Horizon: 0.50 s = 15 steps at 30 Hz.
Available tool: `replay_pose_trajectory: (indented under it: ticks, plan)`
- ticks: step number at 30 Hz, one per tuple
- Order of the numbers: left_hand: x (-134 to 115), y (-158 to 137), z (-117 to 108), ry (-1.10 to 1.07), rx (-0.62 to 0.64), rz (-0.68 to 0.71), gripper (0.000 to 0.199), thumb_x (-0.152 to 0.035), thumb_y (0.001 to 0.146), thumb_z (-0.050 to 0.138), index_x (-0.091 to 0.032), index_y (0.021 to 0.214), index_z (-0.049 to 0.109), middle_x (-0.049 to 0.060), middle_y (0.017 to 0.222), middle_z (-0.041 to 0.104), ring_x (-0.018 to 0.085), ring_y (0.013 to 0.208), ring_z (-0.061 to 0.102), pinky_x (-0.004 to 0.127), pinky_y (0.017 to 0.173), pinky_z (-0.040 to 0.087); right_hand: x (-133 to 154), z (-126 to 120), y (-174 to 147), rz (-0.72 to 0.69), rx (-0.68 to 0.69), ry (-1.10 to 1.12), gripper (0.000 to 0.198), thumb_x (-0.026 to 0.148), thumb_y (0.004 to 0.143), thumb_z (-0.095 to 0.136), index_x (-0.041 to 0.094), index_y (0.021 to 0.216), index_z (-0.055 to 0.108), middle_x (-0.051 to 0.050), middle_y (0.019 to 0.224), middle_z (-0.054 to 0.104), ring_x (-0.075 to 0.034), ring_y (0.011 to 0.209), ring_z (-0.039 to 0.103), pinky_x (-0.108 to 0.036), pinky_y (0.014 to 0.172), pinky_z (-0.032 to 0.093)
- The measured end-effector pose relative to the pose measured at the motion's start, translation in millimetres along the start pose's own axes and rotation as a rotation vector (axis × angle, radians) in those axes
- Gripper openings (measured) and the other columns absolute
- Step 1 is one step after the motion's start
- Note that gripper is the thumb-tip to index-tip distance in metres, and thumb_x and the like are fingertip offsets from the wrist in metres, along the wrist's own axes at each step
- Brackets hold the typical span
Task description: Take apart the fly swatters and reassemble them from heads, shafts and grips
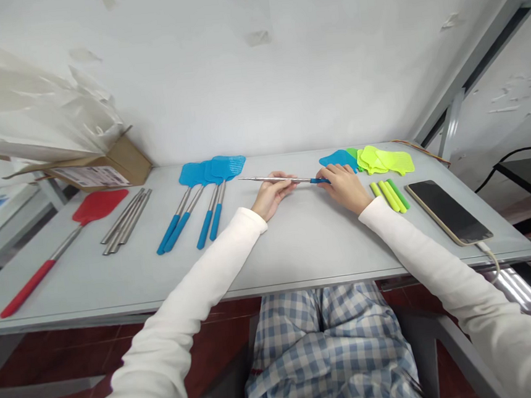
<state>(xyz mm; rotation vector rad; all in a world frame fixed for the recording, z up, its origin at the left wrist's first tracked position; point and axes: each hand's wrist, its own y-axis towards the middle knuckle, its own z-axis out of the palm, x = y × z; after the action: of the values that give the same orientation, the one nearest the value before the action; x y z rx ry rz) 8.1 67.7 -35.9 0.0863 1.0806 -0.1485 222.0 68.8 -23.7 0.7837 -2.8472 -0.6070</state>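
Note:
A thin metal rod (264,178) lies level above the table, its bare tip pointing left. My left hand (271,197) is closed around its middle. My right hand (344,187) wraps around a blue handle grip (318,181) at the rod's right end; most of the grip is hidden under the fingers. Just behind the right hand lie a blue fly swatter head (337,157) and several lime and green heads (395,160). Lime and green handle grips (390,196) rest to the right of that hand. Several blue fly swatters (209,194) lie left of my left hand.
Farther left are several loose metal tubes (128,222) and a red fly swatter (62,246). An open cardboard box (118,165) stands at the back left. A phone (447,210) with a white cable lies at the right of the grey table (316,250), against a white wall.

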Motion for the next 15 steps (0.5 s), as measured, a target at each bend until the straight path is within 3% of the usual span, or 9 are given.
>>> replay_pose_trajectory:
  ticks: [6, 11, 15]
  plan:
    - [0.3, -1.8, -0.1, 0.058, 0.060, -0.021, 0.021, -0.014, 0.071, 0.074, -0.017, 0.082, 0.057, 0.005, 0.098, 0.073, 0.015, 0.100, 0.067, 0.035, 0.104, 0.044, 5.0, 2.3, -1.4, -0.014, -0.044, 0.111, 0.019, 0.028, 0.098, 0.047, 0.020, 0.105, 0.063, -0.010, 0.102, 0.068, -0.026, 0.096, 0.057, -0.035, 0.080, 0.031]
    - [2.5, -4.8, 2.3, 0.226, 0.195, 0.017, 0.029, -0.028, 0.071, 0.079, -0.017, 0.083, 0.055, 0.006, 0.114, 0.068, 0.016, 0.102, 0.064, 0.031, 0.091, 0.049, 18.6, 4.2, -2.9, -0.086, -0.026, 0.329, 0.025, 0.033, 0.100, 0.044, 0.020, 0.107, 0.063, -0.011, 0.102, 0.069, -0.024, 0.095, 0.059, -0.035, 0.085, 0.035]
    - [3.1, -6.5, 3.9, 0.313, 0.283, -0.057, 0.042, -0.043, 0.072, 0.079, -0.020, 0.089, 0.048, 0.002, 0.092, 0.068, 0.016, 0.087, 0.067, 0.027, 0.072, 0.051, 24.3, 6.2, -3.9, -0.096, -0.050, 0.422, 0.024, 0.033, 0.099, 0.045, 0.019, 0.104, 0.064, -0.010, 0.096, 0.068, -0.023, 0.091, 0.059, -0.035, 0.086, 0.037]
